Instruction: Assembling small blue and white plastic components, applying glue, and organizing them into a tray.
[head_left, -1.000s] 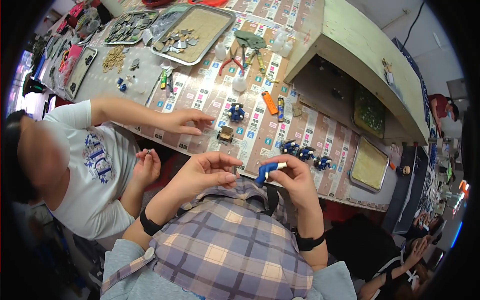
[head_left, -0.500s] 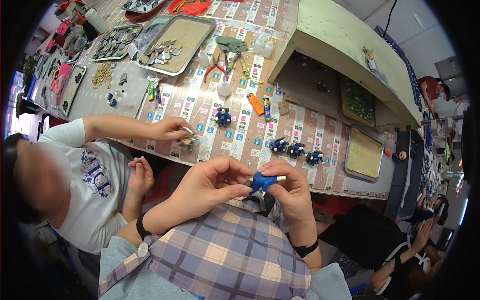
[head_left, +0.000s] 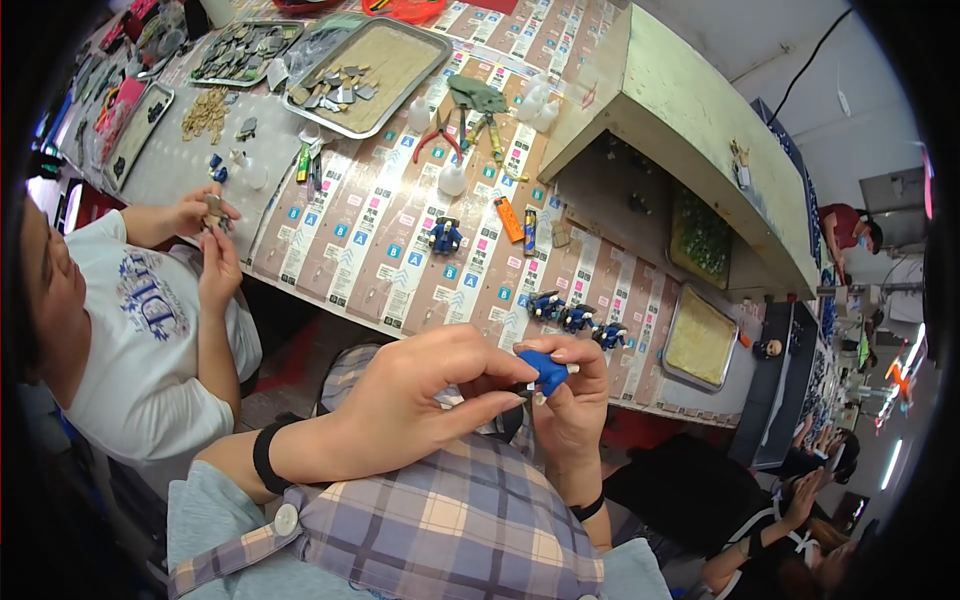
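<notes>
Close to my body, both hands meet on a small blue figurine body [head_left: 545,370] with white bits at its edges. My right hand [head_left: 576,420] grips it between thumb and fingers. From the other side, my left hand [head_left: 425,385] is closed in a pinch at its lower left edge, where a small dark part shows; the fingertips partly hide what is there. Beyond my hands, a row of several blue-and-black figurines [head_left: 577,318] stands on the table. A single similar figurine [head_left: 445,235] stands farther left.
An orange box cutter [head_left: 509,220] and a lighter-like tube [head_left: 530,232] lie mid-table, near red-handled pliers [head_left: 438,142] and a white squeeze bottle [head_left: 452,180]. A metal tray [head_left: 440,50] holds grey pieces. An open-fronted booth [head_left: 690,120] stands right; a co-worker [head_left: 150,320] sits left.
My view has turned slightly. The blue body is tilted differently in my fingers, and my left hand has rolled over more. The co-worker's hands have drawn back to the left, together around a small piece.
</notes>
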